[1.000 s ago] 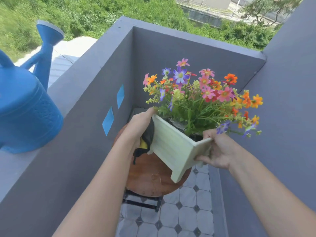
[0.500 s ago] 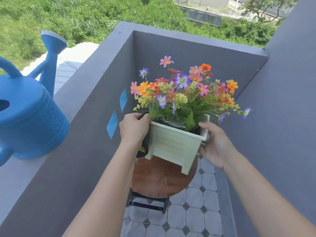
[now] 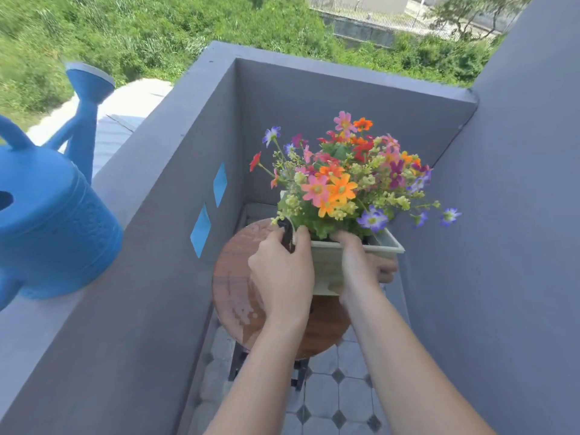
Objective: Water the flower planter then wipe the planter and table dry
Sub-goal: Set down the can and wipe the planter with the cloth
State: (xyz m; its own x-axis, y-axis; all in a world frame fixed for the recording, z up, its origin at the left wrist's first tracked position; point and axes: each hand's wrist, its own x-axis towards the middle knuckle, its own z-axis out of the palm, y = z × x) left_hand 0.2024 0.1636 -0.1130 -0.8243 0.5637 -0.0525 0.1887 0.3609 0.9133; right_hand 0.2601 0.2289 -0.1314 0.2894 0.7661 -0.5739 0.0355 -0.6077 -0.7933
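We stand in a narrow grey-walled balcony corner (image 3: 163, 277), with a blue watering can (image 3: 53, 233) parked on the ledge to our left, well apart from the work. Below us the round wooden table (image 3: 235, 287) shows wet patches on its bare left part, so we judge the watering done and the drying under way. The flower planter (image 3: 329, 271), a pale box full of mixed blooms, is directly ahead of both hands and held over the right part of the table; whether its feet touch the top we cannot tell. Its long axis runs roughly left to right, angling away towards the far right. Both hands are on it, so neither is nearer. Our left hand (image 3: 282, 274) closes around the near left corner, thumb over the rim, with a dark cloth (image 3: 286, 233) pressed between fingers and the planter's side. Our right hand (image 3: 361, 268) clasps the near long wall, thumb hooked over the rim and fingers curled beneath. Both forearms reach forward and slightly inward, wrists bent down. The next move likely turns on rotating the box to reach its remaining damp faces.
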